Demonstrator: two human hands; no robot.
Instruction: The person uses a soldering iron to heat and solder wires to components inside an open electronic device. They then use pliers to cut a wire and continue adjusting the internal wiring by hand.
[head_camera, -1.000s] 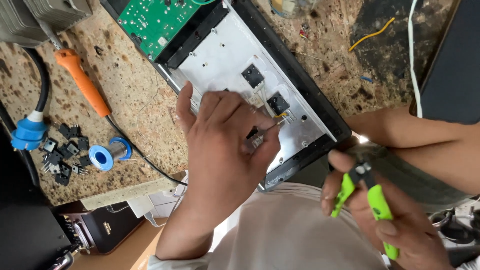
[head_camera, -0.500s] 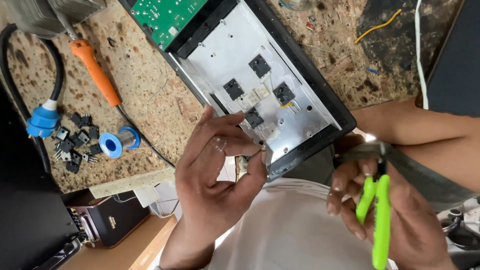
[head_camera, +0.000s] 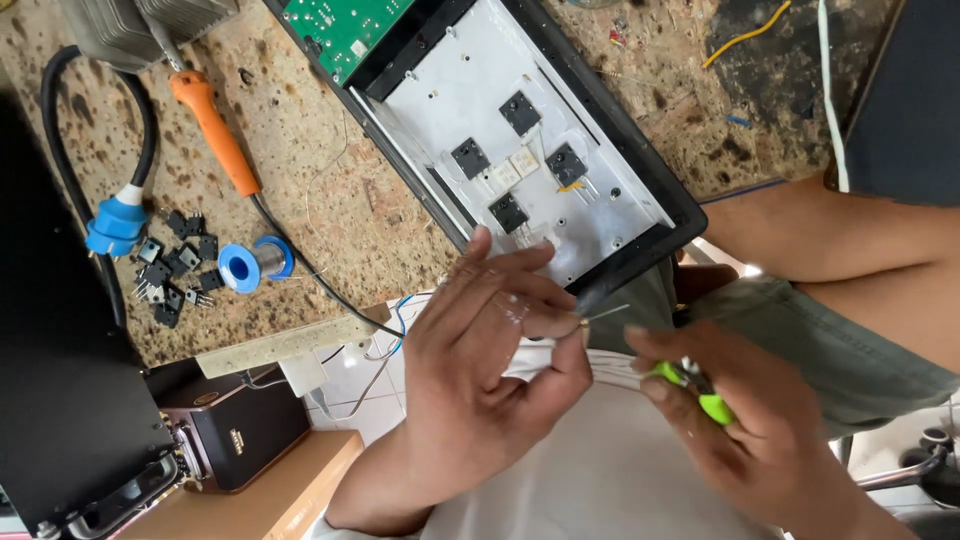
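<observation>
Left hand (head_camera: 480, 350) pinched a small wire-legged part, right hand (head_camera: 730, 420) gripped green-handled pliers (head_camera: 690, 390); trimming was underway, needing a steady, aligned snip.

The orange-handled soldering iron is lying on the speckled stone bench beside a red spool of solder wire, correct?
Not quite. The spool of solder wire is blue, not red. The head view shows it lying on the speckled stone bench beside the orange-handled soldering iron, as you said.
</observation>
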